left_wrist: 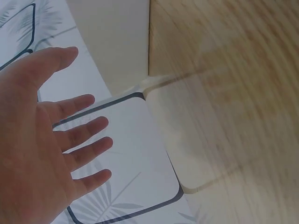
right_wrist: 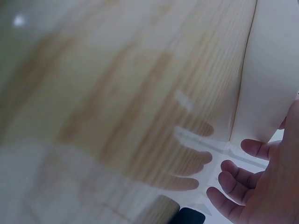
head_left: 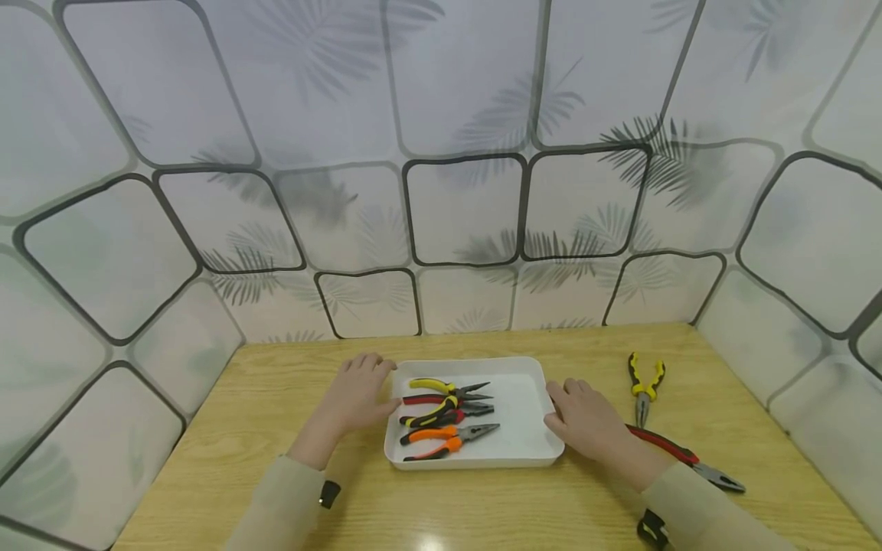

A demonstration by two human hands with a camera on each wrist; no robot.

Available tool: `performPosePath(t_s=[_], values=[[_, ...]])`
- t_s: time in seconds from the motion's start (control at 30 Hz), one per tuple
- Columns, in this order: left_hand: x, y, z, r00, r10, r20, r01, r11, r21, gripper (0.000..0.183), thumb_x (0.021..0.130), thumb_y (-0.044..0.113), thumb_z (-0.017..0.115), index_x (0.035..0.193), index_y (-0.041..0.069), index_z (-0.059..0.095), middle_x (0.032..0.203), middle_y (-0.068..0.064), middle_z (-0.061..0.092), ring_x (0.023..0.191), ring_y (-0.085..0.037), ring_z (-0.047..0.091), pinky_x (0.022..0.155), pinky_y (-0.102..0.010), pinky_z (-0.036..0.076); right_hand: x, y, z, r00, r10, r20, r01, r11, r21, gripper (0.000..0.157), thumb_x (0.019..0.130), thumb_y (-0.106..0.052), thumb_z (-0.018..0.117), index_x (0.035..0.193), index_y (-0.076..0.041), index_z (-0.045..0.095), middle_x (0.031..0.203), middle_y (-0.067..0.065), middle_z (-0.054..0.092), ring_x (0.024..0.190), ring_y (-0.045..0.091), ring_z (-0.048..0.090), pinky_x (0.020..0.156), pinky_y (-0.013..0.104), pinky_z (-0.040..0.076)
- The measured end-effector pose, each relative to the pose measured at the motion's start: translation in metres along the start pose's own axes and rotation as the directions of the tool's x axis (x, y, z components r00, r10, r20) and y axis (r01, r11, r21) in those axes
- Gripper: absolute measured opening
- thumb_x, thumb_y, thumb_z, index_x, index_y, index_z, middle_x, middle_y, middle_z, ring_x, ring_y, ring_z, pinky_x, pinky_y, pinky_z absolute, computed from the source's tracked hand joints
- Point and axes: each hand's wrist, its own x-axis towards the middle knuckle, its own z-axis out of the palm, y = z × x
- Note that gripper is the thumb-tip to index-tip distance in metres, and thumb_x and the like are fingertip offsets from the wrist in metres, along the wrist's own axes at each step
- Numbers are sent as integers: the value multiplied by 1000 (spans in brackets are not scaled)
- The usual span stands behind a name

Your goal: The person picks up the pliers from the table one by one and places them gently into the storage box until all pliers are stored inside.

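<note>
A white tray (head_left: pixel 520 417) holds several pliers in its left half. Yellow-and-black-handled pliers (head_left: pixel 430 383) lie at the back, red-handled pliers (head_left: pixel 422 399) overlap others in the middle, and orange-and-black-handled pliers (head_left: pixel 451 438) lie in front. At the tray's left side is my left hand (head_left: pixel 360 394), thumb by the rim; in the left wrist view its fingers (left_wrist: pixel 88 126) are spread, holding nothing. My right hand (head_left: pixel 586 417) is at the tray's right side. In the right wrist view its fingers (right_wrist: pixel 233 182) bend loosely, one beside the tray's wall (right_wrist: pixel 266 70). Contact is unclear.
Right of the tray, yellow-and-black pliers (head_left: pixel 644 392) lie on the wooden table (head_left: pixel 475 509). Another red-handled pair of pliers (head_left: pixel 668 445) lies nearer, partly behind my right forearm. Patterned panels (head_left: pixel 465 210) enclose the table at the back and both sides.
</note>
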Motion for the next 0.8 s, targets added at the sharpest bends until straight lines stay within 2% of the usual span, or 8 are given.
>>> performPosePath(t_s=[0.5,0.8], values=[[-11,-4,9,993,-82,81,81,997,19,62,82,53,62,125,10,53,125,-12,52,119,-33,47,99,-53,35,-1,-2,-2,1000,1,6,-1,1000,10,13,82,-22,56,83,-15,45,70,1,36,63,18,31,54,29,26],[-12,2,14,992,-63,106,61,998,17,54,86,45,59,125,7,53,120,-13,53,114,-32,49,95,-48,40,0,-1,-4,1000,6,15,-6,1000,1,15,82,-24,55,88,-13,47,71,2,38,64,18,32,55,29,27]])
